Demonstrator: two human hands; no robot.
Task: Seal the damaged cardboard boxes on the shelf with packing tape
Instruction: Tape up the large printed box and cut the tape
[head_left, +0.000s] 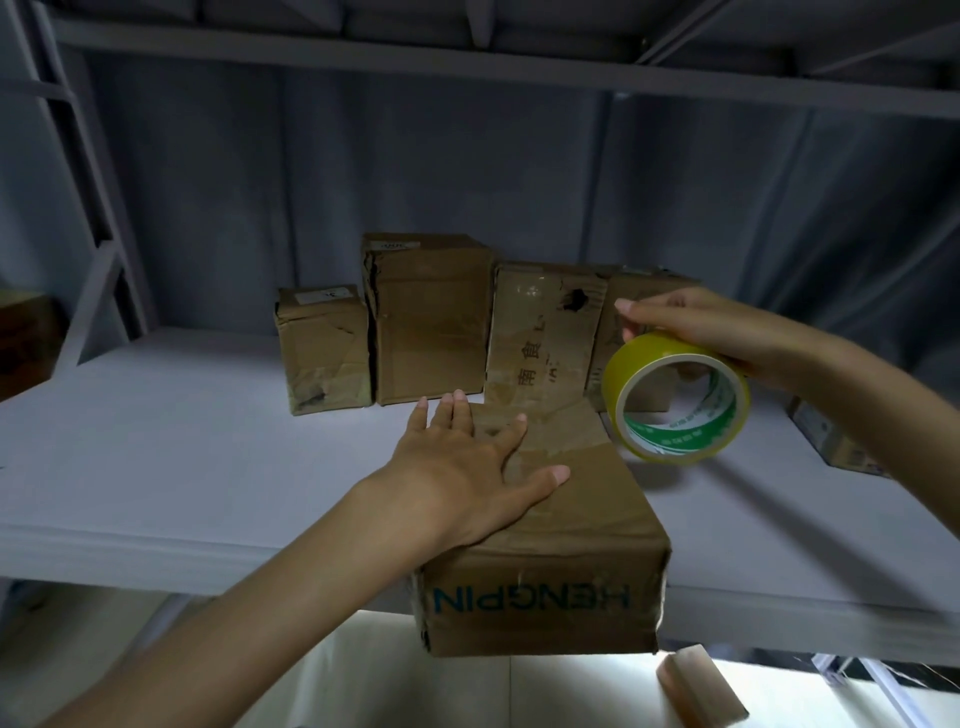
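Pressing flat on the near cardboard box (561, 519), my left hand (467, 462) lies palm-down with fingers straight and spread, covering the left part of the box top. This box sits at the near edge of the shelf (156, 441), and its front face, printed HENGPIN upside down, overhangs that edge. Old clear tape crosses its creased top.

My right hand (727, 332) holds the roll of packing tape (675, 397) in the air, just right of the near box and above the shelf. Its fingers curl over the top of the roll, which is yellow outside with a white and green core. I cannot tell whether a strip of tape is drawn out from the roll.

Four more boxes stand in a row at the far side of the shelf:
- a small crumpled box (324, 353) at the left;
- a taller box (431, 317) beside it;
- a box with a hole (545, 327) in its front;
- a fourth box (628, 312), partly hidden behind the right hand and the roll.

One further box (831, 441) lies at the right, behind my right forearm.
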